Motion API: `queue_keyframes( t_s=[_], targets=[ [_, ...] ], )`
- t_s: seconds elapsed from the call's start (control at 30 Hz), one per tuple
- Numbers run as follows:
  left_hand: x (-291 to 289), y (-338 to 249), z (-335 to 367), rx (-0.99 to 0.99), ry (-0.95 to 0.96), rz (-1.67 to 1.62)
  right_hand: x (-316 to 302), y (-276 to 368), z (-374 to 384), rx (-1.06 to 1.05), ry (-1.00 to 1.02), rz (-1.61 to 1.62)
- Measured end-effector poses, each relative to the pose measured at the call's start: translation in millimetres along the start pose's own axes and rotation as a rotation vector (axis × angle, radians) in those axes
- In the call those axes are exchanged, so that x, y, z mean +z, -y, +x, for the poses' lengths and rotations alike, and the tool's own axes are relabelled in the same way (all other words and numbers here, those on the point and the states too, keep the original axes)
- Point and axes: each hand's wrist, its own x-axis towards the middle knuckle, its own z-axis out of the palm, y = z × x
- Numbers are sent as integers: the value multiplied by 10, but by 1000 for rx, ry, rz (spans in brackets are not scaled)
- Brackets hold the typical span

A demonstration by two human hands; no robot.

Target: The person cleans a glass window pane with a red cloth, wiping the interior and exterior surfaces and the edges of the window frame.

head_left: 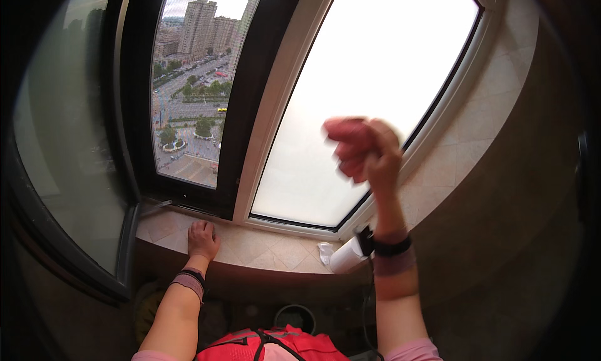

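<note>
A red cloth [352,142] is gripped in the right hand [382,153], which is raised in front of the bright, frosted pane [369,54] on the right of the window. Both cloth and hand are blurred, and it cannot be told whether the pane is touched by the cloth. The left hand [203,240] is rested on the tiled sill [250,245], left of and nearer than the frosted pane, with its fingers slightly bent; whether anything is held beneath them cannot be told. A black strap is worn at each wrist.

On the sill, near the lower right corner of the frosted pane, a white cylinder [346,258] is seen lying tilted, with a small crumpled white item [325,252] just to its left. At far left, a dark-framed sash [72,142] is swung open. Tall buildings [199,26] and a road are seen through the clear opening between sash and frosted pane.
</note>
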Motion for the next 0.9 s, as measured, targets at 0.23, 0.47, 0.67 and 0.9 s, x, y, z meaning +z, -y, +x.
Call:
queue_keyframes(
  t_s=[0.23,0.47,0.67,0.9],
  targets=[
    [-17,-7,-7,50,-21,1,-169,-626,877,-161,-47,-255],
    [-9,36,-32,39,-10,35,543,-357,-623,51,10,-271],
    [-4,27,16,43,-14,36,879,57,-2033,83,84,-321],
    [-46,-6,12,56,-10,46,947,249,-3143,248,542,-356]
  ],
)
